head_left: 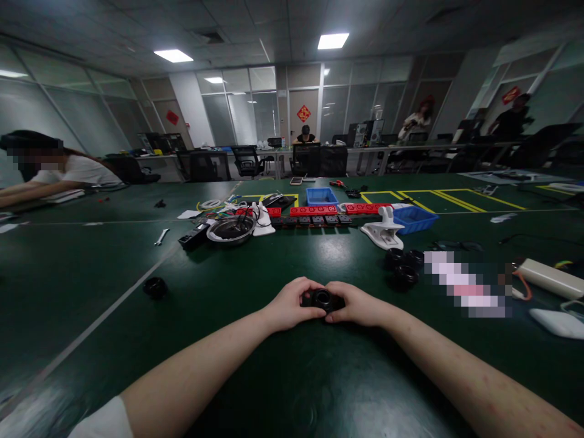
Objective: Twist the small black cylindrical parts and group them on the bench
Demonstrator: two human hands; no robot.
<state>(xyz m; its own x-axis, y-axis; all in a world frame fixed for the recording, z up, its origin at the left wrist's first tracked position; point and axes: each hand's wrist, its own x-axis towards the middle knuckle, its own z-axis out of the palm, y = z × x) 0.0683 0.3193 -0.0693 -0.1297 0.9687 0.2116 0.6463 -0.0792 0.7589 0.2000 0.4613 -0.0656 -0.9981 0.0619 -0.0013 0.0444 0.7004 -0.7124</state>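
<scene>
Both my hands meet over the green table, around a small black round part with a hole in its top. The fingers and thumb of my left hand curl about its left side. Closed on the right side of the same part is my right hand, thumb in front and fingers behind. Similar black round parts sit in a cluster to the right of my hands. Another black round part stands alone at the left. The exact kind of these parts is too small and dark to make out.
Ahead lie a metal bowl, red power strips, a white clamp base, blue bins and a wrench. On the right rest a beige box and a white object. A person leans over the table at left.
</scene>
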